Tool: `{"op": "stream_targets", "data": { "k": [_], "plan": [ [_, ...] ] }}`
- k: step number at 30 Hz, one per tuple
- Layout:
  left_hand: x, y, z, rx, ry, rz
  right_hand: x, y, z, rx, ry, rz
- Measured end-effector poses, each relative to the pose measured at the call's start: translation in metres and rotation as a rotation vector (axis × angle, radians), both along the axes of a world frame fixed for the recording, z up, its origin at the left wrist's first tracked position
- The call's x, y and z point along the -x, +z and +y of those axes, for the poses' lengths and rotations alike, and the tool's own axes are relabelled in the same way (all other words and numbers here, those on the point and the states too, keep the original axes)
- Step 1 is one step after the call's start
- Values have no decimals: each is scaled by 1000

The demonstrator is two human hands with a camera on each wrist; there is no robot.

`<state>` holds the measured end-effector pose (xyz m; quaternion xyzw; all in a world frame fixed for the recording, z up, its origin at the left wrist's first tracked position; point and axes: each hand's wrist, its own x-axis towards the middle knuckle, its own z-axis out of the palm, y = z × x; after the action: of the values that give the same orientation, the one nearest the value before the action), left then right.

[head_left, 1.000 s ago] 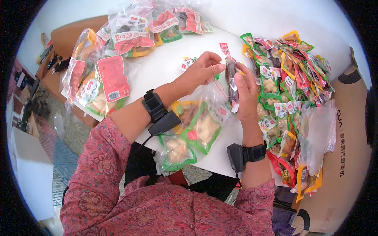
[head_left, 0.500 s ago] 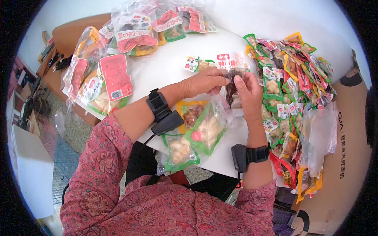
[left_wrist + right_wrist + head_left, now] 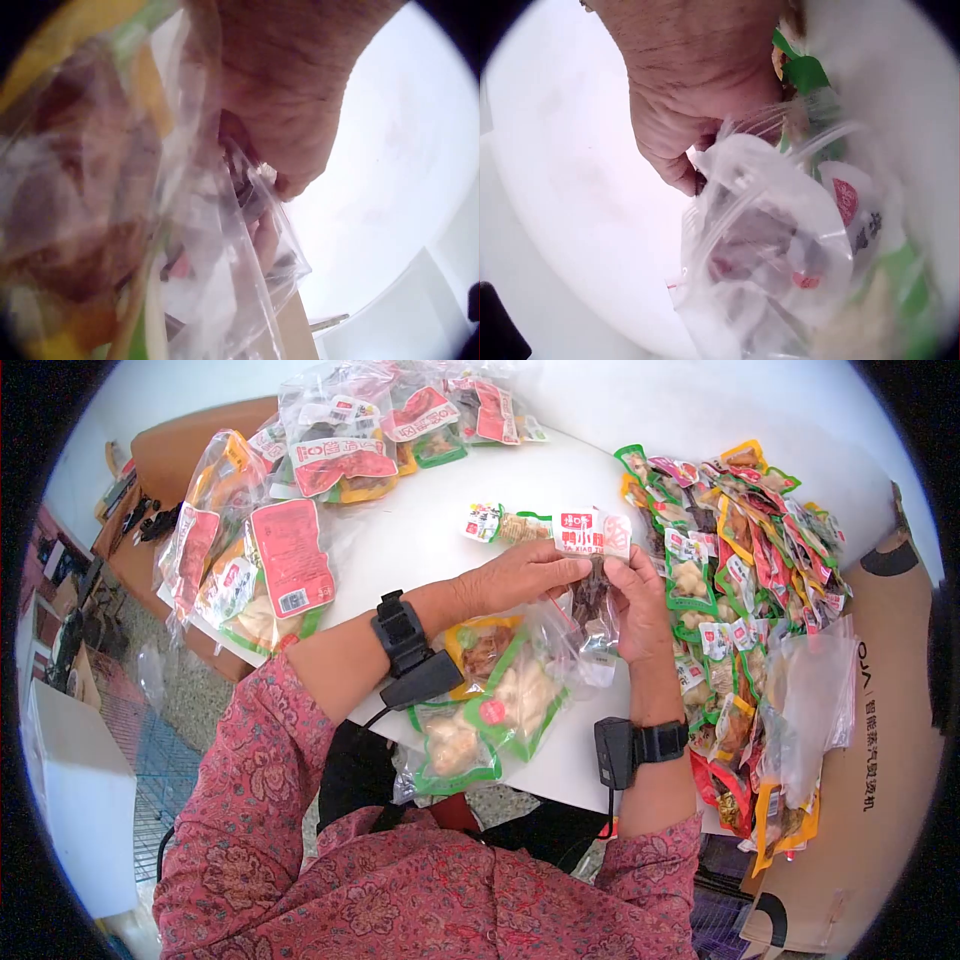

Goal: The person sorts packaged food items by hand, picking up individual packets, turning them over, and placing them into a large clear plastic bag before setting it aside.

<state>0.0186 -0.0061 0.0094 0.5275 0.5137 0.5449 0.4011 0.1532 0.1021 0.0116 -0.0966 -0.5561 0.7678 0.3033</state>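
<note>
Both hands are at a flat sealed snack packet [image 3: 593, 600] with dark contents and a white-and-red label at its top. My left hand [image 3: 520, 576] pinches its upper left part, thumb across the front just under the label. On the other side my right hand [image 3: 645, 605] holds the packet's right edge between thumb and fingers. Below them a clear plastic bag [image 3: 555, 650] holds green-edged packets [image 3: 525, 695] of pale food and an orange-edged packet [image 3: 483, 650]. The bag's mouth is close under the left fingers; in the left wrist view its plastic [image 3: 225, 255] partly hides them.
A small packet [image 3: 510, 525] lies just beyond the left hand on the white table [image 3: 440, 530]. Filled clear bags [image 3: 340, 450] stand along the far left. To the right are heaped many snack packets [image 3: 745, 540], with empty clear bags [image 3: 815, 690] and a cardboard box [image 3: 870, 760] beside.
The dark packet was edge-on, then lifted and turned; now its label faces up toward the head camera, lower end by the bag's mouth. Both hands have come together around it.
</note>
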Motion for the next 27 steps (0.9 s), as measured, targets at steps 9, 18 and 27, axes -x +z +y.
{"op": "stream_targets", "data": {
  "k": [9, 18, 27],
  "plan": [
    [2, -3, -3, -65, -94, 58, 5, 0, -5, -24, -58, -7],
    [1, -2, -2, 66, -94, -47, 7, -4, -6, -126, -190, -8],
    [0, 0, -4, 73, -56, -39, 8, -6, -9, -119, -195, 38]
  ]
}}
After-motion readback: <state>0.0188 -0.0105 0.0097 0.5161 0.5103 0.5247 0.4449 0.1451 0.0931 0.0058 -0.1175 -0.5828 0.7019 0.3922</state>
